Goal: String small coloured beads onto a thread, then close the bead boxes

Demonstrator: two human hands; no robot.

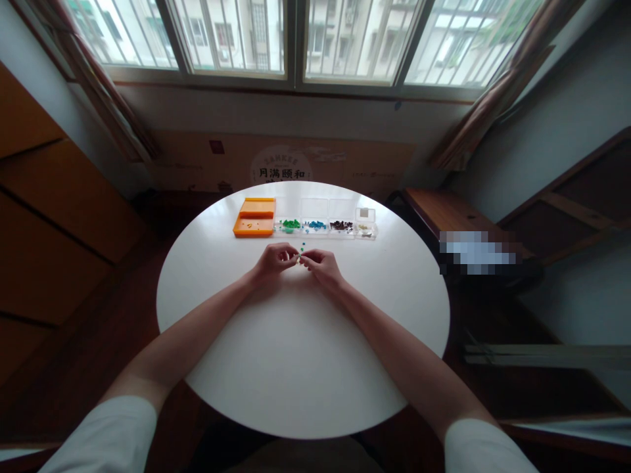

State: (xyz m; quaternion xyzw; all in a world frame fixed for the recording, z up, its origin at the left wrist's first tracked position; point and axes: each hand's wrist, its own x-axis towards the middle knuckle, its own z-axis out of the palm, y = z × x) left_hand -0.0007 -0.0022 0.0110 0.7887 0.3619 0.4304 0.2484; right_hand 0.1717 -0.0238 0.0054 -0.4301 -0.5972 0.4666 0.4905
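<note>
My left hand (274,258) and my right hand (319,265) meet fingertip to fingertip over the round white table (236,368), both pinched closed on something tiny I cannot make out. A few small green and blue beads (302,247) show just above the fingertips. Beyond the hands stands a row of boxes: an open orange box (253,226), then clear boxes with green beads (290,225), blue beads (315,225), dark beads (341,225) and pale bits (365,228).
Wooden cabinets (54,217) stand to the left. A wooden bench (444,213) lies at the right, with a shelf unit (586,197) behind it. A cardboard sheet (280,164) leans under the barred window (296,39).
</note>
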